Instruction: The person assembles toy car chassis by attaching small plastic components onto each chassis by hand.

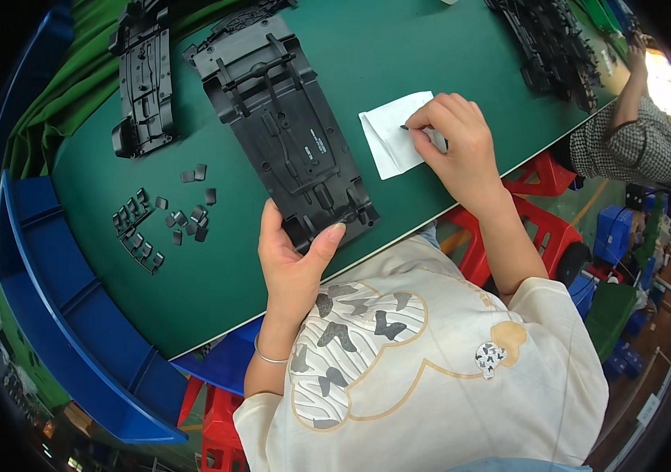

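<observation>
The left hand (pixel 292 266) holds the near end of a black chassis (pixel 292 141) over the worktop (pixel 217 291). The right hand (pixel 461 148) — drawn narrow — pinches a small dark piece (pixel 404 127) above a white paper (pixel 388 151).

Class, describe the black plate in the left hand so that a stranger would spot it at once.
Find the green table, then the left hand near its closest edge. Its thumb and fingers grip one end of a long black plate with small white print. Unlike the similar black part lying further left, this one is held.
</observation>
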The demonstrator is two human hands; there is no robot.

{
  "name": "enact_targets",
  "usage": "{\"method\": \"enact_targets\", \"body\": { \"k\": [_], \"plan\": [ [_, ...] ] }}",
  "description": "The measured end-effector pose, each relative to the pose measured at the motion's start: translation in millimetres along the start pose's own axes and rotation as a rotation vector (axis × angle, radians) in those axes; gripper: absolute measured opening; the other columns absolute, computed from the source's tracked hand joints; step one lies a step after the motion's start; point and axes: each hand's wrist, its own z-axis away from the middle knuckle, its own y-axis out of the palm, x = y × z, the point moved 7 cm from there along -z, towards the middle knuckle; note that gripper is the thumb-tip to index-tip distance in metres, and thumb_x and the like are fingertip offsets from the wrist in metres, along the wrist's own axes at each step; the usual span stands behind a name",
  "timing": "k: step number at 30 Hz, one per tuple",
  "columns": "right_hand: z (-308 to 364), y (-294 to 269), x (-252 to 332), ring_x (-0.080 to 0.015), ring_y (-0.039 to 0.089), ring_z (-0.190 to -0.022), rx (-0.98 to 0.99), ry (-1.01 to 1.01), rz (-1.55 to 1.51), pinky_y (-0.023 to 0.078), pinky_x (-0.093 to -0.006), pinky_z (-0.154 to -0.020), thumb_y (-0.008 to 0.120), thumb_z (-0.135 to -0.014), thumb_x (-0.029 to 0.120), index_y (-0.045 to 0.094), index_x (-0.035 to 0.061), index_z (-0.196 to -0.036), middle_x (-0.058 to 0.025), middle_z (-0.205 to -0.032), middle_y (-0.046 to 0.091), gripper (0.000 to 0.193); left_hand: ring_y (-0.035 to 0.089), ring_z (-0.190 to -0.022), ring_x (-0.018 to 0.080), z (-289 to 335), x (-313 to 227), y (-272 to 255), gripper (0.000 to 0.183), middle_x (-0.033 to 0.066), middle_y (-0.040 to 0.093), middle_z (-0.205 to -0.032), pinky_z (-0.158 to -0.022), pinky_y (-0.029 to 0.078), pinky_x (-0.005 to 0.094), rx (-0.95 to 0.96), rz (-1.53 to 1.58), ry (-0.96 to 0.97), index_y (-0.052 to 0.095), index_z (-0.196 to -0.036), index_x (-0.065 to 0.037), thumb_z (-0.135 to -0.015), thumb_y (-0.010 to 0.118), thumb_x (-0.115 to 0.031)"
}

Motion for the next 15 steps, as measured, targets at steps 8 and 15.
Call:
{"method": "enact_targets", "body": {
  "k": [8,15],
  "plan": [
    [3.0,-8.6,-8.2,-0.0146,0.049,-0.066,-0.022,0.151,-0.129,0.035,-0.0252,-0.061,0.058,-0.066,0.0,0.053,0.0072,-0.073,-0.001,-0.072,0.054,0.011,0.049,-0.094,0.0142,1.6,1.2,-0.4,0.046,0.0089,0.05,-0.105,-0.085,0.039,0.0265,0.009,0.001,0.001,0.039,-0.11,0.002,-0.071,0.062,0.002],
    [9.5,7.4,-13.4,-0.0075,0.049,-0.073,0.025,0.673,-1.343,0.037,-0.021,-0.069,0.058,-0.075,0.006,0.053,0.0037,-0.08,-0.0024,-0.079,0.056,0.007,0.049,-0.096,0.0146,1.5,4.6,0.6,0.053,0.0087,0.049,-0.107,-0.085,0.04,0.0271,0.057,0.035,-0.027,0.038,-0.111,0.002,-0.066,0.066,0.005]
  ]
}}
